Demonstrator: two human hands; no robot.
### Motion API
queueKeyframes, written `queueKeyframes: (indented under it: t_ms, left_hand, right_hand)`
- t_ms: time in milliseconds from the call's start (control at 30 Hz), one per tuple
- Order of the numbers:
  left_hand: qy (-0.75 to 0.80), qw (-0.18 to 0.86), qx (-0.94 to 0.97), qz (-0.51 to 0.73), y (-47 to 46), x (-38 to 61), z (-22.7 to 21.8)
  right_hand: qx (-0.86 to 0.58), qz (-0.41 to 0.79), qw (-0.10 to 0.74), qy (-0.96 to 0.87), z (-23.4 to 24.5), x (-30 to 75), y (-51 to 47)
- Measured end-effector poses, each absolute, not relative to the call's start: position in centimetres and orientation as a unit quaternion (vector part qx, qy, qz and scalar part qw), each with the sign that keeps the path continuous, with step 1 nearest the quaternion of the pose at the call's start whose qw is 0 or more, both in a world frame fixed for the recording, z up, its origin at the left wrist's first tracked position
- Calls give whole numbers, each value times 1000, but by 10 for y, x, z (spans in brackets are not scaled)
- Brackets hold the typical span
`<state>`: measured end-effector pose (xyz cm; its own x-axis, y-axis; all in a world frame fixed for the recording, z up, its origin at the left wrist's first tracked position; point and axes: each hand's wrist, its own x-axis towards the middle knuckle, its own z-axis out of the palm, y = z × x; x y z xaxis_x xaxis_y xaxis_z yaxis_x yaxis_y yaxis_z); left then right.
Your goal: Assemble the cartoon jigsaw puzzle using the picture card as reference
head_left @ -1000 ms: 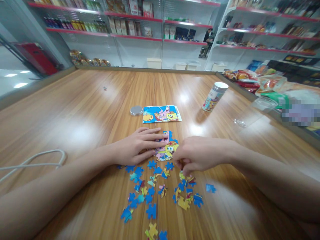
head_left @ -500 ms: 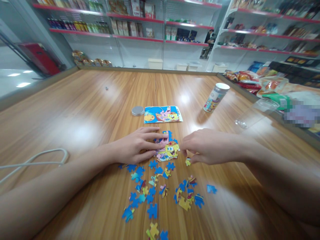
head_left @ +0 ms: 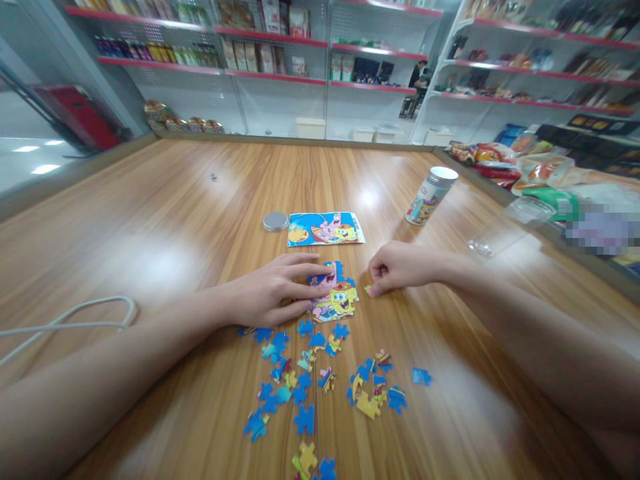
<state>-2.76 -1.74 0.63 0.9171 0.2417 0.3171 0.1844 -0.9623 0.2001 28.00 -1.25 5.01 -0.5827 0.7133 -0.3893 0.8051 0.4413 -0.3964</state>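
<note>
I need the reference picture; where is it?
Head view, centre: the picture lies on the table just beyond the joined pieces, the round lid beside its left end.

The left arm stretches in from the lower left, bare forearm long and low, wrist straight. The left grip [head_left: 273, 293] lies flat, palm down, fingers [head_left: 300, 272] extended and slightly spread, pointing off to the right, thumb along the near edge. Over on the other side, the right arm angles in from the lower right, forearm bare, wrist slightly bent. The right grip [head_left: 400, 267] is curled into a loose fist, knuckles up, thumb and forefinger pinched together at its lower-left tip. The two grips sit near each other, not touching.
</note>
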Motion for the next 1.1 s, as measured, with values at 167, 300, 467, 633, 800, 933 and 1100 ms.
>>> queueKeyframes:
  t_ms: [167, 300, 467, 633, 800, 933, 1100]
  left_hand:
    - [111, 84, 977, 162, -17, -28, 7]
    - [108, 89, 976, 169, -18, -26, 9]
    - [106, 96, 973, 181, -18, -26, 9]
    - [106, 92, 975, 174, -17, -27, 7]
    - [106, 90, 975, 172, -17, -27, 7]
    - [105, 92, 976, 169, -17, -27, 8]
    - [112, 93, 976, 165, -17, -28, 5]
  right_hand:
    - [449, -455, 3, 769, 35, 302, 8]
    - [408, -521, -76, 746, 30, 310, 9]
    - [391, -443, -79, 803, 25, 299, 5]
    - [402, -378, -63, 831, 33, 286, -1]
    - [425, -404, -68, 807, 34, 281, -5]
    - [444, -453, -141, 760, 19, 279, -5]
    - [409, -409, -229, 783, 0, 273, -6]
